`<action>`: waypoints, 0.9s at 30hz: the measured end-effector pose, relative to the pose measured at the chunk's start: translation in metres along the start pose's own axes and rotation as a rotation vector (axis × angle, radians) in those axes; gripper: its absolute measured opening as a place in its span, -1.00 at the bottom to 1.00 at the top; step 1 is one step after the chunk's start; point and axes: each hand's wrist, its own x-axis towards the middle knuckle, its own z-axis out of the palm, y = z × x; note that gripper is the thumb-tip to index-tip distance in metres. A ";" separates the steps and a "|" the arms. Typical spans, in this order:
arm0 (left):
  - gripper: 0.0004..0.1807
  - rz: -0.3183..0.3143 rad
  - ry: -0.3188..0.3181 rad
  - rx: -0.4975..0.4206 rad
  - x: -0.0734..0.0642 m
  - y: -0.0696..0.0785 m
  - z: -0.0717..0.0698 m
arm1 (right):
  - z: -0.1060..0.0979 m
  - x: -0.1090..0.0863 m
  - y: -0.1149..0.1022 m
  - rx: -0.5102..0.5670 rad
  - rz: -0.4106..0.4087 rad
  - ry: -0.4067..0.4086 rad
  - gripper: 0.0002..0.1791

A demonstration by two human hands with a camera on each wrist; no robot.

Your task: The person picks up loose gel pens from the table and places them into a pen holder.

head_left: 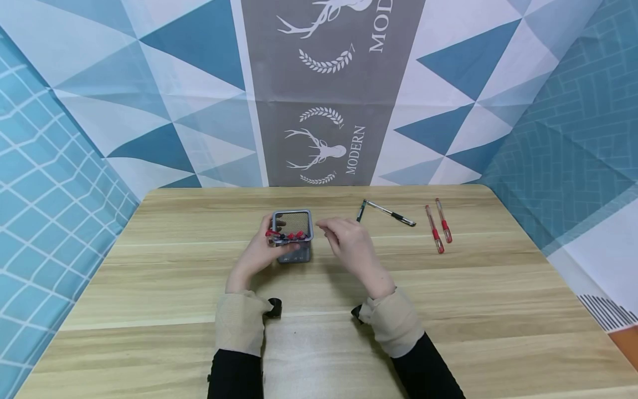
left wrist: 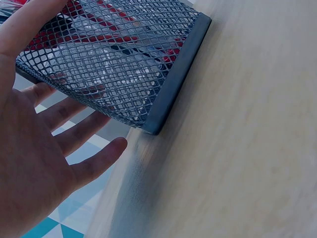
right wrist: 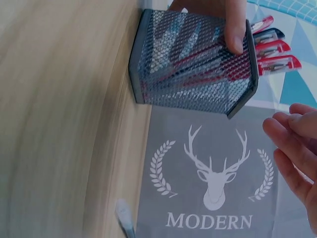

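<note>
Black sleeves [head_left: 236, 374] with beige cuffs [head_left: 242, 324] reach in from the near side of the desk [head_left: 149, 316]. I see the left hand [head_left: 258, 253] gripping a mesh cup [head_left: 296, 256], thumb on its near side, just left of the desk's middle, toward the far edge. Red and black pens [right wrist: 278, 65] stick out of the cup. Just beside it, the right hand [head_left: 351, 244] has loosely bent fingers, nothing visible between them. Farther on, two red pens [head_left: 432, 223] lie toward the far right corner; two other pens [head_left: 389, 211] meet nearer the far edge. Patterned cloth [head_left: 319, 88] hangs behind.
</note>
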 end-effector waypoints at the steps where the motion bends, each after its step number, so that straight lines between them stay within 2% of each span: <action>1: -0.01 -0.002 0.001 0.004 0.000 0.000 0.000 | 0.000 0.000 0.001 -0.004 0.010 -0.005 -0.83; 8: 0.00 -0.017 0.000 -0.001 0.000 0.001 0.001 | -0.001 -0.003 0.011 -0.035 0.115 -0.046 -0.81; 17: 0.00 -0.036 0.000 -0.001 -0.001 0.002 0.001 | -0.002 -0.008 0.025 -0.107 0.345 -0.202 -0.80; 27: -0.01 -0.020 0.003 -0.008 -0.001 0.001 0.002 | 0.006 -0.020 0.047 -0.064 0.440 -0.305 -0.77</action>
